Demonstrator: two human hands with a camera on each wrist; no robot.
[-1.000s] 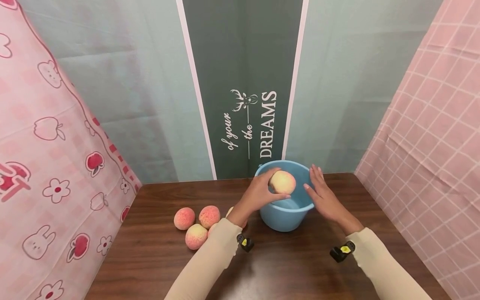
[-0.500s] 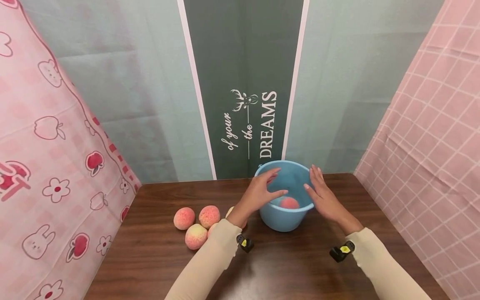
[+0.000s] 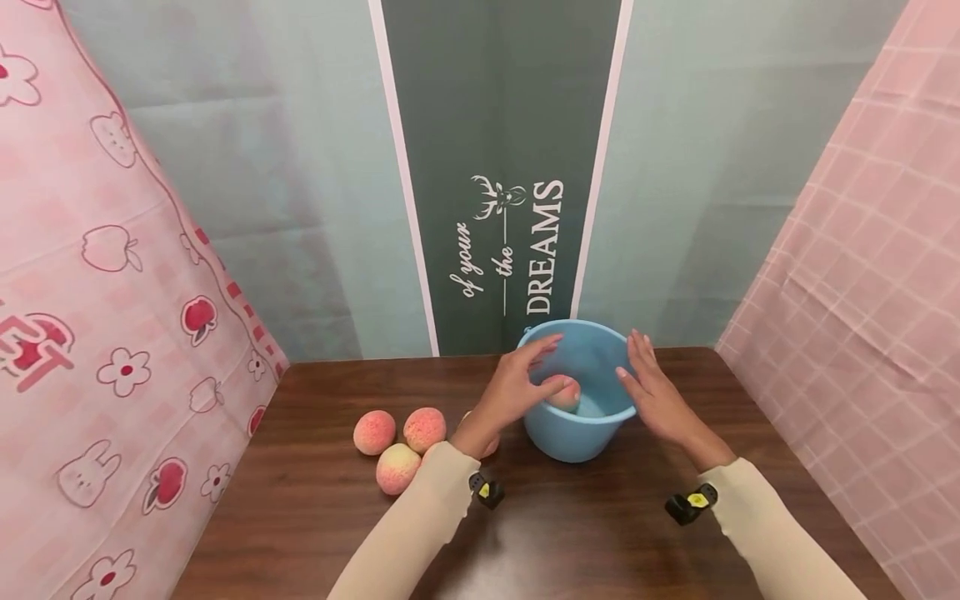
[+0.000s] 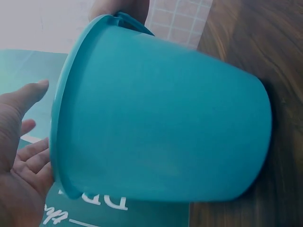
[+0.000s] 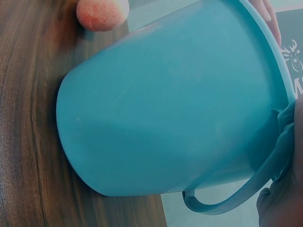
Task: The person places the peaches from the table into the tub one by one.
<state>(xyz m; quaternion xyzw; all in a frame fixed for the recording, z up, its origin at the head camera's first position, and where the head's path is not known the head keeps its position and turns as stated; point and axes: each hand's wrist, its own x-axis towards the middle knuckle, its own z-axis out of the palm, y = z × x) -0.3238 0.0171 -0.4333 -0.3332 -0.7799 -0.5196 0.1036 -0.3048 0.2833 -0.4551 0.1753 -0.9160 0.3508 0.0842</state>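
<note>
A light blue bucket (image 3: 570, 437) with a handle stands upright on the table. One peach (image 3: 567, 397) lies inside it, partly hidden by my left thumb and the rim. Over the bucket's left rim is my left hand (image 3: 513, 387), thumb and fingers spread apart and holding nothing; the left wrist view also has this hand (image 4: 23, 165) at the rim. My right hand (image 3: 660, 402) is at the opposite rim with its fingers extended. In the right wrist view the bucket (image 5: 180, 104) fills most of the picture, its handle (image 5: 227, 203) hanging near that hand.
Several peaches lie left of the bucket, among them a red one (image 3: 374, 432), another red one (image 3: 424, 430) and a yellowish one (image 3: 398, 468). My left forearm partly covers others. A printed cloth (image 3: 300, 208) hangs behind the wooden table (image 3: 585, 533); pink cloths flank it.
My left hand held a peach over the bucket and let go. The peach fell inside and has shifted left there. Both hands stay in place at the rim; the head view has shifted slightly.
</note>
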